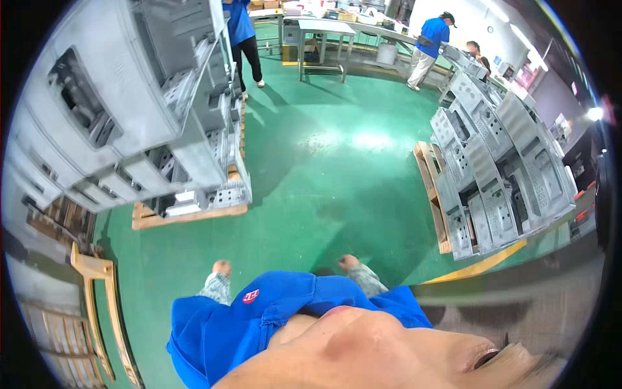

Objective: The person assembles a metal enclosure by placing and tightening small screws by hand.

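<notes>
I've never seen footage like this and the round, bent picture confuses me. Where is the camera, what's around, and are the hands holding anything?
There is no machine here: a person wears a wide fisheye camera on the head, looking down, which is why straight edges bend. The blue shirt at the bottom is their own. Just above it are the left hand and right hand, in patterned sleeves. Nothing shows in either hand, though they are too small to tell if they are curled shut. Below lies a green floor. Grey metal housings are stacked on a wooden pallet to the left, and a second stack stands to the right. Far off, two other people stand near metal tables.
</notes>
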A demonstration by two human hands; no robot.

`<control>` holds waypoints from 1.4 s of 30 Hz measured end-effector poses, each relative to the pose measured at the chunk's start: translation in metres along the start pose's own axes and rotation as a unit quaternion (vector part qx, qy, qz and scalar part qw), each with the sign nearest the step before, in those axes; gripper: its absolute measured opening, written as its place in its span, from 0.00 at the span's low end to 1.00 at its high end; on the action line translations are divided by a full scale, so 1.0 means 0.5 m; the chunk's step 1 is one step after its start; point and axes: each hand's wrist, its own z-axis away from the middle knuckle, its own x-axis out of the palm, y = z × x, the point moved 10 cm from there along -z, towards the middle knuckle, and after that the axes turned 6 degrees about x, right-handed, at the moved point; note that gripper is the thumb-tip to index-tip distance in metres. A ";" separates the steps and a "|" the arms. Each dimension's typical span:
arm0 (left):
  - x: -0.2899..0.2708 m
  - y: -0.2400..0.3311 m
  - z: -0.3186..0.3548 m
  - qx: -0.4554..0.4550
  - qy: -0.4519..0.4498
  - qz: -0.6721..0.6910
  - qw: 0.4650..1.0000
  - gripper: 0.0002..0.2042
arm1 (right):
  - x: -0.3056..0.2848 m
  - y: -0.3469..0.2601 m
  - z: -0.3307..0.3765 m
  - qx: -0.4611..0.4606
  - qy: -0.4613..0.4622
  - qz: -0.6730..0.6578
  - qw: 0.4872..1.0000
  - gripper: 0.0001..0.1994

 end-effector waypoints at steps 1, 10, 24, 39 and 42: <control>0.042 0.145 -0.076 0.026 -0.042 -0.001 0.999 0.13 | -0.020 0.075 -0.012 0.056 0.019 -0.026 0.998 0.14; 0.276 0.847 -0.431 0.189 -0.154 0.205 0.948 0.12 | 0.151 0.660 -0.272 0.363 -0.160 -0.250 0.883 0.11; -0.386 1.389 -0.794 0.416 0.275 0.321 0.805 0.08 | -0.855 -0.795 -1.192 -0.253 -0.005 -0.249 0.935 0.21; -0.752 1.761 -0.923 0.420 0.629 0.020 0.654 0.12 | -1.067 -1.359 -1.626 -0.454 -0.104 -0.213 0.859 0.31; -0.766 1.792 -0.912 0.384 0.708 -0.068 0.588 0.17 | -1.163 -1.522 -1.630 -0.571 -0.085 -0.215 0.787 0.33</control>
